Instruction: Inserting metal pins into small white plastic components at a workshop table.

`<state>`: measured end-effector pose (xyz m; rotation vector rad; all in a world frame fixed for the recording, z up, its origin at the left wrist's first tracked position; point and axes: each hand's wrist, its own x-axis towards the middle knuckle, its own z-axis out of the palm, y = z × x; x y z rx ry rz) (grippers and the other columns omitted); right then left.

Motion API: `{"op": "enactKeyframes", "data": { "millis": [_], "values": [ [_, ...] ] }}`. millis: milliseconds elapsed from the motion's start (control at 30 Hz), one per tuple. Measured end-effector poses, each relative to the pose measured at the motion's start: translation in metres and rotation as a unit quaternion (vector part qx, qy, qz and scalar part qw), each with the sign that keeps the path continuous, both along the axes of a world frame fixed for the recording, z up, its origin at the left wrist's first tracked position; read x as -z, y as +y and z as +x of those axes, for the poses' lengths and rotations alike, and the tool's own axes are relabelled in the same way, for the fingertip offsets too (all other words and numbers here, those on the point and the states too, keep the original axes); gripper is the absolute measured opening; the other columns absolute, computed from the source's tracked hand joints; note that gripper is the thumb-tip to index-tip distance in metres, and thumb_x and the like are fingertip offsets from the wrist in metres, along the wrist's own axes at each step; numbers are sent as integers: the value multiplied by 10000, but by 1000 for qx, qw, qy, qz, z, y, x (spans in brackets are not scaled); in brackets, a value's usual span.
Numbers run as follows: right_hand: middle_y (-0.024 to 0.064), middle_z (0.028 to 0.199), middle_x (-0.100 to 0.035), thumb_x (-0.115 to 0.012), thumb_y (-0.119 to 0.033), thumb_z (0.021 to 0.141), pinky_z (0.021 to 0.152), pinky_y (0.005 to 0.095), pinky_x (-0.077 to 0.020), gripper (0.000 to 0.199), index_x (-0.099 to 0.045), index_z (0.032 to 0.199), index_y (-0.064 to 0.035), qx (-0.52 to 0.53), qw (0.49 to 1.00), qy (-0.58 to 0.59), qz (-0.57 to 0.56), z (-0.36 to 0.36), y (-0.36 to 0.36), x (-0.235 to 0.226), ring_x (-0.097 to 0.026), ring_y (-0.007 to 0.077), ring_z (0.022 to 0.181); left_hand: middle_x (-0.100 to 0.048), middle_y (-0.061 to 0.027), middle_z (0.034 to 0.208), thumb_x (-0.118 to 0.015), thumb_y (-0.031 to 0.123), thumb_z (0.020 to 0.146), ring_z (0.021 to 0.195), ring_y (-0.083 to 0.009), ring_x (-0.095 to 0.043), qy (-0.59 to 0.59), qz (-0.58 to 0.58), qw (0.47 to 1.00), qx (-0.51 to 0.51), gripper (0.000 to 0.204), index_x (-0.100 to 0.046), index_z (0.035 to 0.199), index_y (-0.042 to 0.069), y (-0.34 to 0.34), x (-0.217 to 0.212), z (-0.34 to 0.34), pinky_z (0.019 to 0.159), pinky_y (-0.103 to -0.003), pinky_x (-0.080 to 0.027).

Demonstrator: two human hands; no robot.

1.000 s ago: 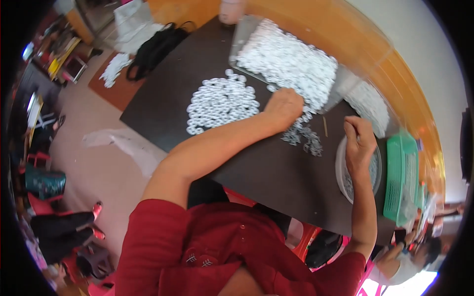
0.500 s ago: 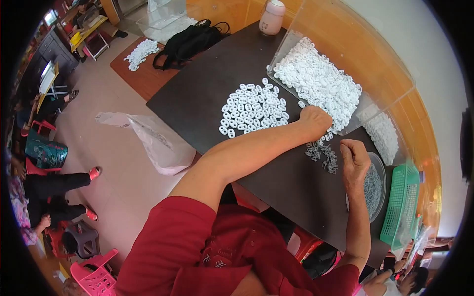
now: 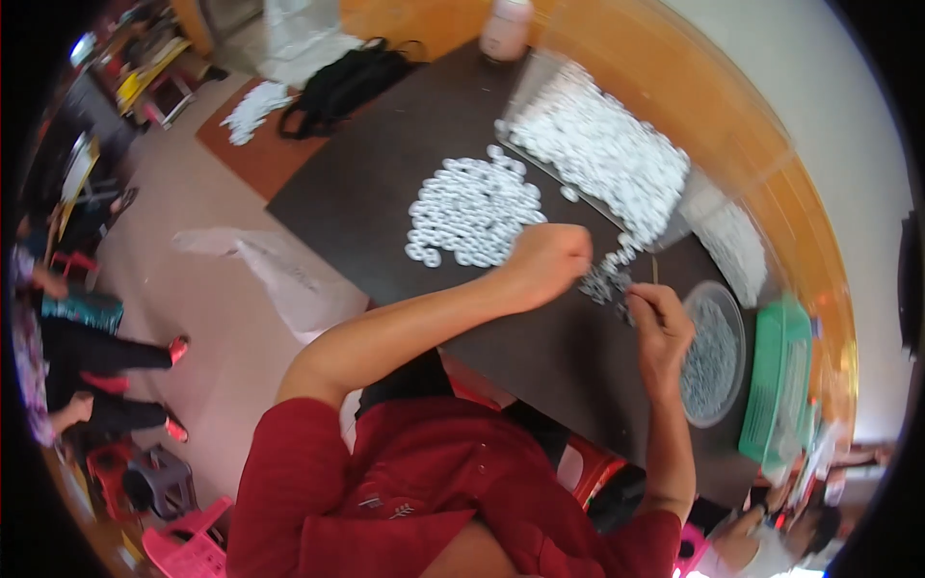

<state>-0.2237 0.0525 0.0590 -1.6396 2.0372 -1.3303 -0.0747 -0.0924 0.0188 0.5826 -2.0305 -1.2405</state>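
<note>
My left hand (image 3: 551,264) is closed in a loose fist over the dark table (image 3: 342,193), at the near right edge of a spread of small white oval pieces with two holes (image 3: 472,212). Whatever it holds is hidden and blurred. My right hand (image 3: 665,332) pinches thumb and fingertips together beside a small heap of grey screw-like pieces (image 3: 602,282); I cannot make out what is between them. A thin tan stick-like thing (image 3: 655,268) shows just above those fingertips. Beyond both hands, a clear bin (image 3: 665,231) lies with many white pieces spilling from its mouth.
Right of my right hand sits a round clear tray (image 3: 740,371) of grey pieces, beside a green basket (image 3: 771,385). A pink container (image 3: 506,31) stands at the back. A black bag (image 3: 342,85) lies on a brown surface at far left. Other people sit along the left.
My left hand has drawn back leftward and nearer from the bin's mouth, toward the white pieces. My right hand has shifted left and slightly nearer, to the grey heap. The view has shifted slightly.
</note>
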Motion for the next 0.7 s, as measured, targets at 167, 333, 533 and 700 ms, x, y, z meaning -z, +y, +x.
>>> {"op": "enactKeyframes", "data": {
  "millis": [167,333,533,700],
  "values": [
    [61,801,-612,-624,18,794,657,238,-449,89,-648,879,4,-22,998,32,-42,16,1,27,-574,132,745,-606,-47,724,-615,78,839,586,-79,-533,47,386,921,30,87,-630,857,-6,22,-1,57,524,-203,-421],
    [90,759,-595,-645,22,749,632,282,-451,133,-659,874,-19,13,991,132,-9,16,0,30,-577,206,710,-617,-57,736,-602,48,853,588,-84,-541,97,418,903,21,85,-635,886,-24,41,10,70,545,-205,-444],
    [80,719,-573,-690,4,693,617,337,-452,161,-668,842,-53,20,973,225,-41,9,-11,49,-559,248,698,-618,-62,742,-597,53,866,593,-84,-539,120,389,913,17,98,-633,904,-30,52,15,66,553,-205,-451],
    [76,692,-554,-700,-2,672,618,360,-447,161,-669,815,-72,26,952,305,10,12,-18,49,-550,257,700,-619,-61,755,-608,75,869,605,-81,-540,130,381,915,19,120,-629,922,-30,55,21,68,561,-204,-454]
  ]
}}
